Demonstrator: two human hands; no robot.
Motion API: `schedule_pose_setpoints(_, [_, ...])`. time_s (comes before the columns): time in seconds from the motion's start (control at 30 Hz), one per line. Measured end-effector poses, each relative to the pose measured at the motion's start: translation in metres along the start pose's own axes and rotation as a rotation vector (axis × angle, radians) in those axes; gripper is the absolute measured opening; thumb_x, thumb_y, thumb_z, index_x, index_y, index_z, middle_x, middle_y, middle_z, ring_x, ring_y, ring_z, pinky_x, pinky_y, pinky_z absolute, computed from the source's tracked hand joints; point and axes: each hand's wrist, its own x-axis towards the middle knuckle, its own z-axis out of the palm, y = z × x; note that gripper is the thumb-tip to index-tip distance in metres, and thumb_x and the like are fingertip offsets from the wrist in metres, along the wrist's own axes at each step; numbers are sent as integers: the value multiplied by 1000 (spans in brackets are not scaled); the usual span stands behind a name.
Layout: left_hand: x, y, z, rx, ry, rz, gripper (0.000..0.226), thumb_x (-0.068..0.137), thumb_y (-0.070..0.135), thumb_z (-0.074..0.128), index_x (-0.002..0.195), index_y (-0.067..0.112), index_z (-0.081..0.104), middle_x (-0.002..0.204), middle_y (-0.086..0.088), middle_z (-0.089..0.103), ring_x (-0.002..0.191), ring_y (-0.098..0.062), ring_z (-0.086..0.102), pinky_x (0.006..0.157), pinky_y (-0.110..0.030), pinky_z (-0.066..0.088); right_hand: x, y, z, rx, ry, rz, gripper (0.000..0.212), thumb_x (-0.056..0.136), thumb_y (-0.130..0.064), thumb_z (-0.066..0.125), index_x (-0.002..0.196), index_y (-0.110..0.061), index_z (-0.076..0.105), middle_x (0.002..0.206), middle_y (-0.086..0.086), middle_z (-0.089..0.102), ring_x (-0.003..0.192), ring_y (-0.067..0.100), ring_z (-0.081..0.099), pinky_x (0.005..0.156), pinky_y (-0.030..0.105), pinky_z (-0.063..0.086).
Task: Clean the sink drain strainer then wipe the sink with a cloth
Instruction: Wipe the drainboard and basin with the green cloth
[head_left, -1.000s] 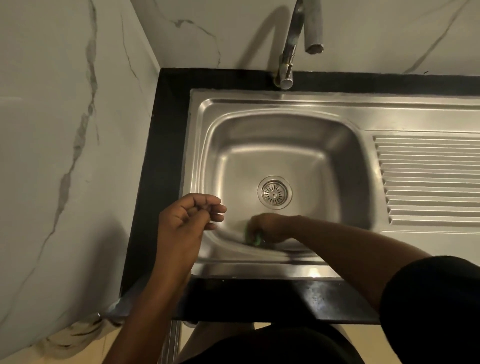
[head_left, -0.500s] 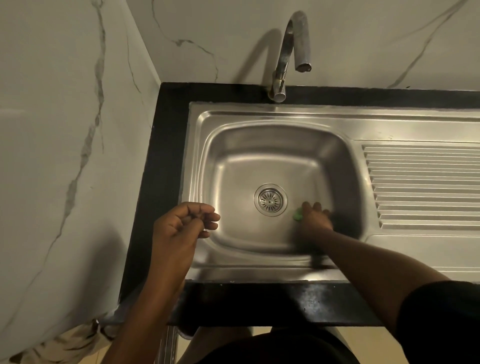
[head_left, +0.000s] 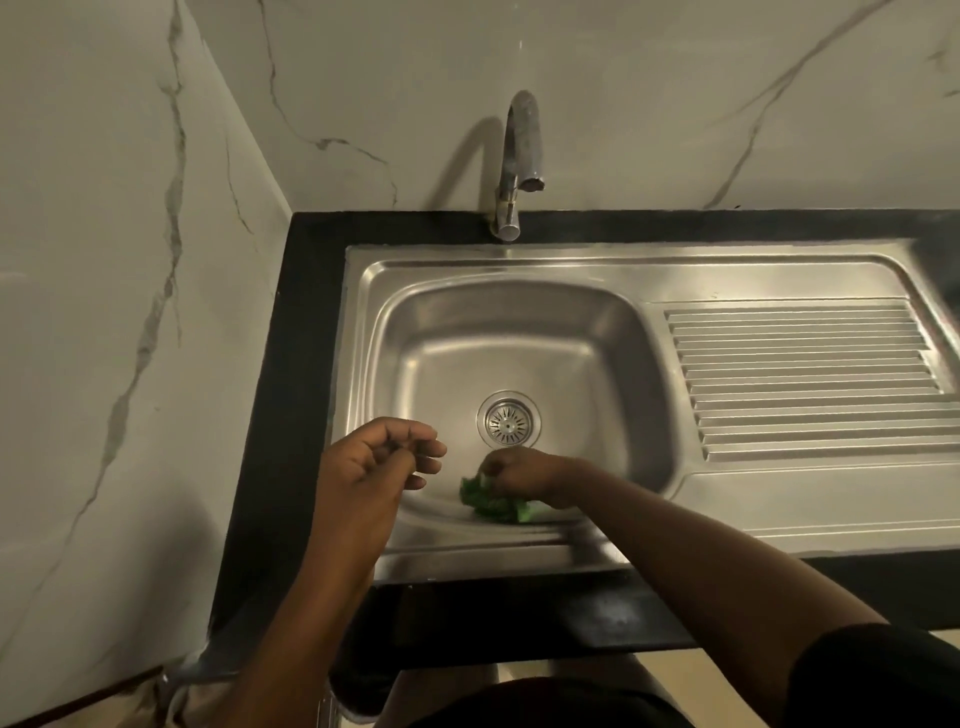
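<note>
A stainless steel sink (head_left: 363, 332) is set into a black counter. The round drain strainer (head_left: 508, 419) sits in the middle of the basin floor. My right hand (head_left: 519, 470) is down in the basin at its near side, just below the strainer, pressing a crumpled green cloth (head_left: 493, 501) onto the steel. My left hand (head_left: 376, 460) hovers over the sink's near left rim with its fingers curled loosely; I see nothing in it.
A chrome tap (head_left: 519, 161) rises behind the basin. A ribbed draining board (head_left: 805, 379) lies to the right. The black counter (head_left: 291, 364) meets marble walls on the left and at the back.
My right hand swept the green cloth from the basin's near side to the right of the strainer and back to the near side. The left hand stayed put. My view tilted up.
</note>
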Motion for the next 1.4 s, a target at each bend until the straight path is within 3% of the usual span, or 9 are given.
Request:
schedule_pose_setpoints(0.2, [-10, 8, 38, -33, -18, 27, 37, 92, -4, 56, 88, 25, 80, 90, -9, 82, 84, -26, 77, 73, -33, 59, -64, 11, -45, 813, -14, -222, 29, 96, 5, 57, 119, -8, 68, 112, 14, 70, 104, 27, 68, 95, 48, 55])
schedule_pose_setpoints(0.3, [-20, 10, 63, -16, -31, 38, 30, 91, -1, 65, 90, 25, 80, 95, -5, 82, 91, -24, 76, 72, -30, 61, -104, 25, -63, 1066, -18, -289, 44, 100, -1, 51, 144, -2, 54, 131, 19, 64, 117, 33, 62, 97, 50, 54])
schedule_pose_setpoints(0.43, [-35, 13, 99, 102, -63, 0, 34, 91, 15, 80, 120, 30, 71, 123, 9, 73, 108, -14, 71, 96, -35, 59, -156, 49, -71, 1269, 10, -379, 53, 101, -6, 45, 153, -4, 43, 139, 21, 57, 117, 36, 60, 98, 50, 52])
schedule_pose_setpoints(0.63, [-73, 19, 157, 82, -216, -108, 53, 75, 64, 84, 122, 49, 66, 128, 15, 72, 127, -11, 65, 109, -48, 55, -220, 83, -70, 1391, 36, -492, 52, 102, -10, 43, 153, -1, 43, 152, 30, 50, 147, 50, 37, 123, 64, 25])
schedule_pose_setpoints(0.8, [-95, 10, 196, 42, -324, -107, 111, 55, 69, 95, 150, 43, 45, 145, 12, 64, 129, -11, 65, 106, -48, 57, -257, 105, -58, 1280, 320, -536, 33, 103, -14, 59, 136, -10, 61, 135, 23, 67, 122, 38, 67, 98, 49, 57])
schedule_pose_setpoints(0.97, [-101, 5, 228, 110, -456, -138, 147, 44, 69, 98, 163, 52, 12, 145, 18, 44, 128, -9, 54, 99, -29, 51, -292, 120, -48, 1155, 521, -540, 30, 102, -16, 63, 131, -8, 65, 123, 20, 74, 115, 38, 72, 101, 53, 57])
schedule_pose_setpoints(1.1, [-93, 4, 250, 82, -511, -97, 131, 60, 46, 99, 163, 48, 18, 149, 12, 49, 126, -8, 59, 86, -24, 60, -318, 126, -45, 1097, 708, -536, 25, 104, -13, 59, 127, -6, 66, 116, 14, 77, 110, 32, 75, 92, 44, 63])
schedule_pose_setpoints(1.3, [-71, 6, 277, -122, -564, -162, 68, 84, 26, 81, 142, 43, 52, 128, -3, 75, 109, -20, 78, 79, -34, 65, -349, 134, -53, 1218, 896, -509, 26, 105, -7, 54, 128, 0, 63, 117, 20, 76, 111, 38, 73, 96, 57, 59])
schedule_pose_setpoints(1.4, [-69, 6, 289, -209, -601, -235, 60, 98, 24, 71, 151, 34, 46, 133, -10, 73, 111, -31, 78, 82, -39, 64, -359, 145, -54, 1243, 978, -500, 28, 105, -9, 53, 129, 2, 66, 118, 20, 75, 111, 36, 73, 93, 52, 61])
